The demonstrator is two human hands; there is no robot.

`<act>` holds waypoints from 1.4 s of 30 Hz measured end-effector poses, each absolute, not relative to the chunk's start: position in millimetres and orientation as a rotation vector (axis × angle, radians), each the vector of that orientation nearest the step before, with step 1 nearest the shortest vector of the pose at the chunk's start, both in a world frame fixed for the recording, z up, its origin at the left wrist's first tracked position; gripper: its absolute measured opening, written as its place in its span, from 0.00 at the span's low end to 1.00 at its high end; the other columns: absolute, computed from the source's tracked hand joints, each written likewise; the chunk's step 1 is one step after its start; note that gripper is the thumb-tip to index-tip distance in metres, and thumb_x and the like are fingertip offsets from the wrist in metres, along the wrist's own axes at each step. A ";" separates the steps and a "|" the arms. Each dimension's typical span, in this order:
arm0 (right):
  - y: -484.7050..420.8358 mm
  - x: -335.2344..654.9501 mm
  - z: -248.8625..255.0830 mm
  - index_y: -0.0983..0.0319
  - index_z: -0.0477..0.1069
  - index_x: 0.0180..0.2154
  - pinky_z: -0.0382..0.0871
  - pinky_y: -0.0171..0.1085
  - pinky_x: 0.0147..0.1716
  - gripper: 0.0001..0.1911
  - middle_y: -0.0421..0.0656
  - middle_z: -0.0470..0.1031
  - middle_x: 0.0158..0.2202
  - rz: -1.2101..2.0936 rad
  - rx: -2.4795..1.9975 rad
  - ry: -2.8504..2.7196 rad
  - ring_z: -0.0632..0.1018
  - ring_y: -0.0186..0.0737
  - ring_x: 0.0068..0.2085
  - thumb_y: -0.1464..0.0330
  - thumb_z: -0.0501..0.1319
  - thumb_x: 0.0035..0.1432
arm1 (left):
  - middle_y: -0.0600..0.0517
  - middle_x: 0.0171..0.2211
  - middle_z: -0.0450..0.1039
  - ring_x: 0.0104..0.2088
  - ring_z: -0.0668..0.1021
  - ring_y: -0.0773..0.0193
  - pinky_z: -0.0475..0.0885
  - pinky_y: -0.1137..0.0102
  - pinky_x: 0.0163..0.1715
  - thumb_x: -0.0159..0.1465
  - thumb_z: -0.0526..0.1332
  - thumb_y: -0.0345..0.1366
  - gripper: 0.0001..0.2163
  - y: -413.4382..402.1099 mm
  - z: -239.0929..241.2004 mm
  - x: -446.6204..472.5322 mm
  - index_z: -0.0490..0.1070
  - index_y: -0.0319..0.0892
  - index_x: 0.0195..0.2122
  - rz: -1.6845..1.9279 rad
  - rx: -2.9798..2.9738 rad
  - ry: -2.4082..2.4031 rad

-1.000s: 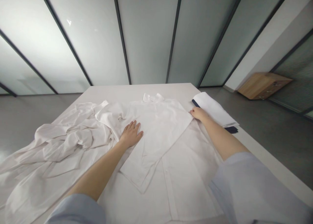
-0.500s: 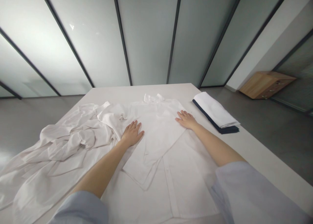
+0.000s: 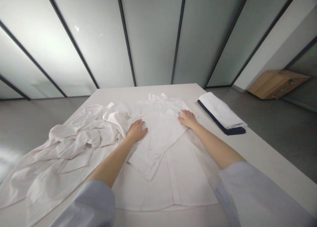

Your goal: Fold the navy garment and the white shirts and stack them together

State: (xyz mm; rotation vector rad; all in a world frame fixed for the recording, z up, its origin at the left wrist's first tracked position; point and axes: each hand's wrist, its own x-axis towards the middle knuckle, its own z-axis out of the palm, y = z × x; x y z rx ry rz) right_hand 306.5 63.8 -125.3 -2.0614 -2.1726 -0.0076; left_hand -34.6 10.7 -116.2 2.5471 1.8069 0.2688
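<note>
A white shirt (image 3: 158,134) lies spread before me, its collar (image 3: 158,97) at the far end. Both sleeves seem folded inward across it, their ends overlapping near the middle; a button placket runs below them. My left hand (image 3: 137,130) rests palm down on the left side of the shirt, thumb apart and fingers slightly bent. On the opposite side, my right hand (image 3: 188,119) lies on the shirt near its far right edge, fingers spread and a little curved. Whether cloth is pinched under the fingertips is hidden.
Crumpled white cloth (image 3: 81,144) covers the table's left side and hangs near its edge. At the right edge, a folded white cloth (image 3: 221,109) lies on a folded dark navy one (image 3: 235,131). Beyond the table (image 3: 173,89) stand frosted glass panels and a wooden cabinet (image 3: 277,83).
Both hands have shifted slightly away from me, and their fingers look a little more bent. The view has moved slightly, showing the shirt's near hem higher up.
</note>
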 end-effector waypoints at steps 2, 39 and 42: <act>57.0 288.6 -123.3 0.62 0.58 0.63 0.57 0.47 0.60 0.30 0.54 0.62 0.63 0.020 -1.954 -2.202 0.63 0.53 0.63 0.57 0.53 0.64 | 0.40 0.58 0.67 0.58 0.69 0.53 0.64 0.62 0.57 0.66 0.53 0.43 0.20 8.6 -114.1 -34.5 0.68 0.38 0.55 0.334 2.540 1.808; 5.2 230.8 -117.8 0.59 0.66 0.59 0.55 0.49 0.59 0.27 0.51 0.60 0.65 0.094 -1.848 -2.326 0.60 0.55 0.65 0.53 0.51 0.64 | 0.49 0.43 0.77 0.42 0.77 0.55 0.70 0.67 0.42 0.53 0.63 0.50 0.22 -41.1 -77.2 -39.4 0.73 0.41 0.43 0.027 2.235 1.255; 6.3 230.9 -119.8 0.60 0.66 0.58 0.55 0.49 0.59 0.27 0.52 0.61 0.64 0.093 -1.840 -2.306 0.60 0.55 0.64 0.54 0.52 0.64 | 0.47 0.52 0.75 0.49 0.76 0.54 0.71 0.66 0.48 0.53 0.64 0.45 0.27 -51.9 -75.2 -45.4 0.68 0.41 0.54 0.067 2.091 1.230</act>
